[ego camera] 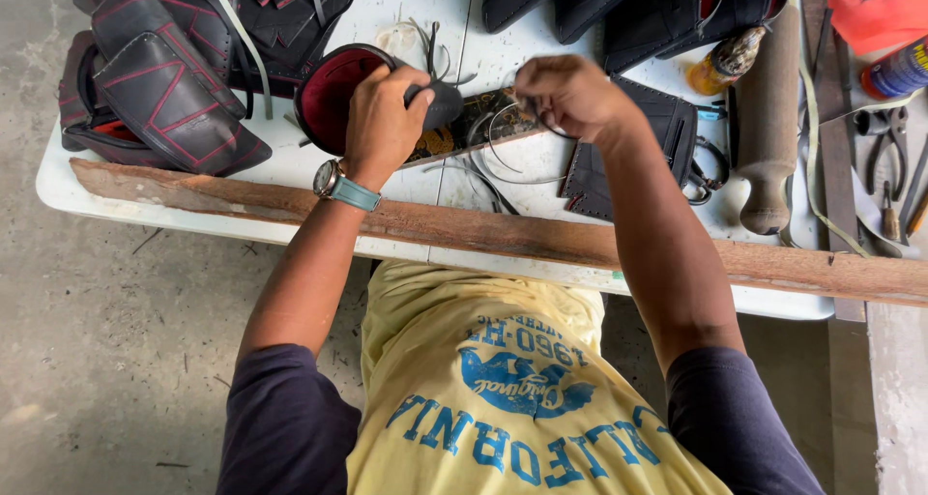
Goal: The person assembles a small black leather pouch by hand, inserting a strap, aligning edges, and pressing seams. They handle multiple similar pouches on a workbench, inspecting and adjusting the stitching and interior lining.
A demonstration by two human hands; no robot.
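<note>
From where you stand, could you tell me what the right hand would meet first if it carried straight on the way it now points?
The right hand points toward the far left, so it would probably meet the black leather piece that the left hand presses down, though depth is hard to judge.

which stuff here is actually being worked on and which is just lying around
In hand:
left hand on black piece with red lining
right hand pulling thread

Lying about:
wooden mallet
pliers
bottle
stacked black pieces
flat black panel

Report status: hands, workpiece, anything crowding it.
Left hand clamped on black leather piece with red lining. Right hand pinching thin lacing cord, pulled up. Stacked black leather pieces close at left; wooden mallet at right.
</note>
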